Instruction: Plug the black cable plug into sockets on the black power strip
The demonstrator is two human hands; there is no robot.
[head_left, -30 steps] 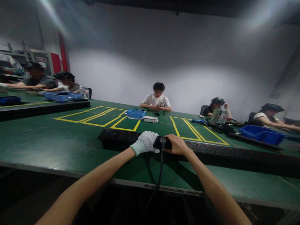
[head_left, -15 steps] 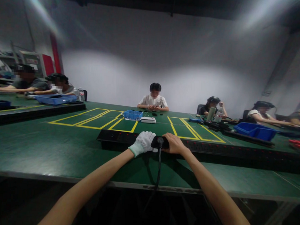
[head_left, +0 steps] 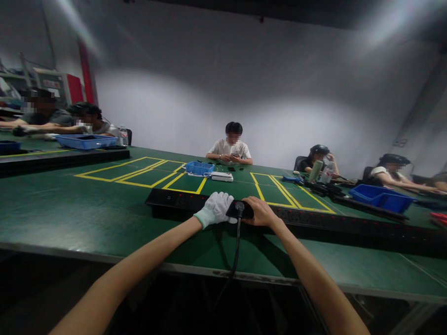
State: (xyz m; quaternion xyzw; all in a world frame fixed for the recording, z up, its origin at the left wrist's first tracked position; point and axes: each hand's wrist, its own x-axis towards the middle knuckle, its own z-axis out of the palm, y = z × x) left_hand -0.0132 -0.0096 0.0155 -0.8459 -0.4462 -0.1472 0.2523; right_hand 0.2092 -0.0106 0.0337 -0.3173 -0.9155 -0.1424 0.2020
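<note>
Block [head_left: 247,212] clasped between curled left hand [head_left: 217,207] and curled right hand [head_left: 260,211], over socket strip [head_left: 354,230]; could perhaps twist from a snagged cord [head_left: 238,242] at table edge [head_left: 160,265]

Holds left arm [head_left: 145,260] and right arm [head_left: 303,262] stretched out in front, angled in toward each other.
Wears a white glove [head_left: 219,203] with a mint-green cuff [head_left: 204,219] on the left hand [head_left: 214,209], curling its fingers over with thumb set lower and pointing inward; curves the bare right hand [head_left: 260,212] inward from the opposite side, gripping too, with a narrow gap between the two.
</note>
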